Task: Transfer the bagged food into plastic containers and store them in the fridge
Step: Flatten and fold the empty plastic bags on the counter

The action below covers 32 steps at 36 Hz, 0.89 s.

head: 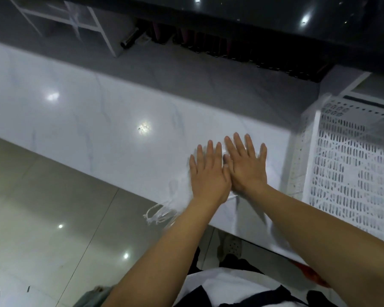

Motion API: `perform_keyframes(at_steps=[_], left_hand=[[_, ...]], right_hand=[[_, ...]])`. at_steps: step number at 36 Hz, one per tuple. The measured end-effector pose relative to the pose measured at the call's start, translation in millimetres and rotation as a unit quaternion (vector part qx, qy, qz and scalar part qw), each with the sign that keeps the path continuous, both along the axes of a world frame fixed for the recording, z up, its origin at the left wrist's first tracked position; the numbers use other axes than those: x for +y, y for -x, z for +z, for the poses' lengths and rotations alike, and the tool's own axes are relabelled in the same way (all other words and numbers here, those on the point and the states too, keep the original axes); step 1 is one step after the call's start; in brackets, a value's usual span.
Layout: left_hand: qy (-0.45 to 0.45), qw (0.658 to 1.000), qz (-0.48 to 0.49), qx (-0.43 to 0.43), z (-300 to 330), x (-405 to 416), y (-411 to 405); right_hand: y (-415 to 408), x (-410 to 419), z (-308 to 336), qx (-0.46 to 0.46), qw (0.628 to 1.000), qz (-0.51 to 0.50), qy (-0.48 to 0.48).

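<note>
- My left hand (206,171) and right hand (245,167) lie side by side, fingers straight, pressing a clear plastic bag (182,191) flat; neither grip curls round anything.
- The bag sits at the white marble tabletop (98,120) edge, handles overhanging.
- A white perforated basket (350,165) stands right.

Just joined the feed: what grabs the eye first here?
Both hands, left hand and right hand, press flat, side by side, on a thin clear plastic bag at the white marble counter edge, its handles dangling off. A white perforated crate stands just to the right.
</note>
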<state>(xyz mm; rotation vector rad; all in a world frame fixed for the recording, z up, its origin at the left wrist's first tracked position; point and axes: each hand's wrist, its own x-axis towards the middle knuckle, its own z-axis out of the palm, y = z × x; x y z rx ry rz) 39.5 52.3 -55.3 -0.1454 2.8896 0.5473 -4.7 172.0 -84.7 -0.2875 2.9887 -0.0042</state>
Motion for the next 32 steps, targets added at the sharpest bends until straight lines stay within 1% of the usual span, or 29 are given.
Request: perform_keyframes(at_steps=[2,6,10,15,19,22,27,29,30,32], left_hand=[[0.019,1.0,-0.013,-0.012,-9.0,-1.2,1.6],[0.051,0.998,-0.037,0.015,-18.7,-17.5,-15.3],[0.057,0.997,-0.032,0.036,-21.6,-41.4,-41.0],[0.063,0.997,-0.029,0.023,-24.4,-64.7,-67.4],[0.07,0.997,-0.032,0.017,-23.0,-67.4,-71.5],[0.072,0.997,-0.035,0.014,-22.2,-67.1,-74.0],[0.075,0.996,-0.049,-0.003,-17.1,-67.3,-75.4],[0.053,0.997,-0.054,-0.017,-13.1,-68.9,-73.0],[0.034,0.998,-0.049,-0.023,-10.1,-69.5,-71.4],[-0.019,0.999,-0.027,-0.031,-0.4,-70.4,-67.4]], right_hand=[[-0.3,0.4,2.8,-0.003,1.0,0.001,0.02],[0.0,-0.8,6.0,-0.009,0.999,-0.008,0.046],[1.0,-0.8,6.0,-0.012,0.998,-0.012,0.053],[0.2,-1.3,6.2,-0.016,0.998,-0.012,0.054],[0.6,-1.4,7.0,-0.019,0.998,-0.016,0.052],[1.0,-1.1,8.4,-0.019,0.997,-0.023,0.068],[4.2,-0.2,8.6,-0.003,0.991,-0.051,0.127],[5.6,0.1,9.3,0.001,0.984,-0.067,0.164],[6.7,-0.1,10.8,0.004,0.977,-0.082,0.199],[7.2,-0.5,19.3,0.013,0.947,-0.134,0.29]])
